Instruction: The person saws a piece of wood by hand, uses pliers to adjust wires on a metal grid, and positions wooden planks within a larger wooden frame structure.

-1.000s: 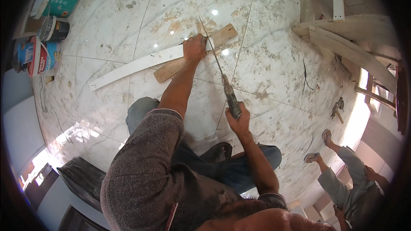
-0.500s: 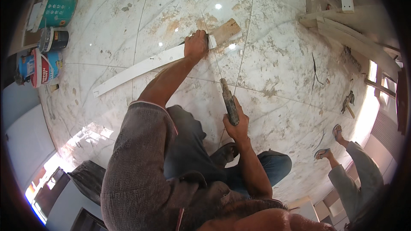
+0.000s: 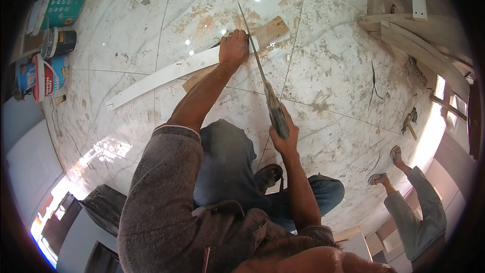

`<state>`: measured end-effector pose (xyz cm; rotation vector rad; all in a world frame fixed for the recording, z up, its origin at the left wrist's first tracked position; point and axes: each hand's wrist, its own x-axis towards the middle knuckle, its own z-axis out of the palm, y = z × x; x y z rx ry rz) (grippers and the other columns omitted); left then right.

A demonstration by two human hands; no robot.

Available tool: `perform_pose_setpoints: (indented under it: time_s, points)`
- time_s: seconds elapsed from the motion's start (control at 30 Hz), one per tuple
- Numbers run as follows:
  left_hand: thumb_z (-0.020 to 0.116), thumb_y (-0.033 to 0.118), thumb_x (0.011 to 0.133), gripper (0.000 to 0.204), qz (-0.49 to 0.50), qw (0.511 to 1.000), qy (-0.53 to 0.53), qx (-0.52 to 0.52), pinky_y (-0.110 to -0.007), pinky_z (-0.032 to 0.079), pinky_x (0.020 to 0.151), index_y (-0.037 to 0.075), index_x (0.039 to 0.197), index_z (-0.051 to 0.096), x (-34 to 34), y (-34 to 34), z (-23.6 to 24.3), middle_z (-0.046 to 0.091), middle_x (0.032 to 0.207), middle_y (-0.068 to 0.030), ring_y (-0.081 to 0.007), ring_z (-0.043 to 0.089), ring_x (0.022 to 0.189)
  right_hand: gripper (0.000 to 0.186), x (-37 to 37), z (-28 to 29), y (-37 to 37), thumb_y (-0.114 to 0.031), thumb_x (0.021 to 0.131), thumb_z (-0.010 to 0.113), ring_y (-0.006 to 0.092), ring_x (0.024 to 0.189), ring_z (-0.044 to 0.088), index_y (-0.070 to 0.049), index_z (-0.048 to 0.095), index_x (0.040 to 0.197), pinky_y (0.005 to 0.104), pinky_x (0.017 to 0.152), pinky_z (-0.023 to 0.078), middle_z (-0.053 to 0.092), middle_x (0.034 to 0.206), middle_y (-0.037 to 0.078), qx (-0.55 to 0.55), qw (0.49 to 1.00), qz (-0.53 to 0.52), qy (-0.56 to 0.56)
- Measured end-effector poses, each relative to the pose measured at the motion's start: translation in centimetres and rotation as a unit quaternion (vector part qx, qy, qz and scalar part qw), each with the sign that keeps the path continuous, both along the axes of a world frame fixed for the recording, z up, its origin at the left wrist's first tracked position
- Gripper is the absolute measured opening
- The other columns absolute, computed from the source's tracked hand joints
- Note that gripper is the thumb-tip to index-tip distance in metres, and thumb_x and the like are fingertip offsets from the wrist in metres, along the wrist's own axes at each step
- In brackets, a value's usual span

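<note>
Tilted since earlier, the saw (image 3: 262, 69) at frame centre sits clamped in the right grip (image 3: 286, 135); left grip (image 3: 234, 49), closure unclear, rests on the white strip (image 3: 166, 76).

Near the metal saw blade (image 3: 258, 60) lie a matt white strip (image 3: 174, 72), a rough wooden board (image 3: 273, 29) and glossy floor tiles (image 3: 326, 60).

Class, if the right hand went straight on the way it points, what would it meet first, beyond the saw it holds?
Probably the white strip, near its right end, over the brown board; how high the right hand is above the floor is unclear.
</note>
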<state>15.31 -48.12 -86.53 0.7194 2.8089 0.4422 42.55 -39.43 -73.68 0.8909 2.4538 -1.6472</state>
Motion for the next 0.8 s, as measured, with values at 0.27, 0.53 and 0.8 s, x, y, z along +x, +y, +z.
perform_pose_setpoints:
  time_s: [0.27,0.53,0.8]
  points:
    - [0.043,0.024,0.094,0.02,0.012,1.0,-0.001,0.013,-0.044,0.039,0.085,0.006,0.097,0.053,0.0,0.0,-0.4,0.058,0.102,-0.0126,-0.0298,0.057,0.097,0.062,5.4,1.0,-0.6,-0.006,0.073,0.059,0.0188,0.077,0.066,-0.002,0.046,0.134,0.0296,0.074,0.051,0.068,0.093,0.014,0.015,0.999,-0.003,0.028]
    - [0.043,0.022,0.093,0.018,0.027,1.0,-0.005,-0.004,-0.045,0.04,0.084,0.006,0.096,0.052,0.1,0.0,-0.8,0.059,0.098,-0.0131,-0.0311,0.058,0.095,0.065,0.7,1.7,-0.8,-0.009,0.072,0.06,0.0268,0.082,0.068,-0.002,0.045,0.135,0.0347,0.074,0.053,0.065,0.106,0.017,-0.026,0.994,0.023,-0.107]
    - [0.044,0.02,0.091,0.017,0.015,1.0,0.011,0.006,-0.046,0.041,0.081,0.005,0.096,0.052,-0.3,0.3,-0.8,0.059,0.098,-0.0133,-0.0315,0.059,0.093,0.062,-0.6,-1.7,-1.4,-0.007,0.073,0.059,0.0205,0.066,0.061,0.001,0.046,0.133,0.0292,0.069,0.05,0.066,0.087,0.014,0.012,0.999,-0.024,0.046]
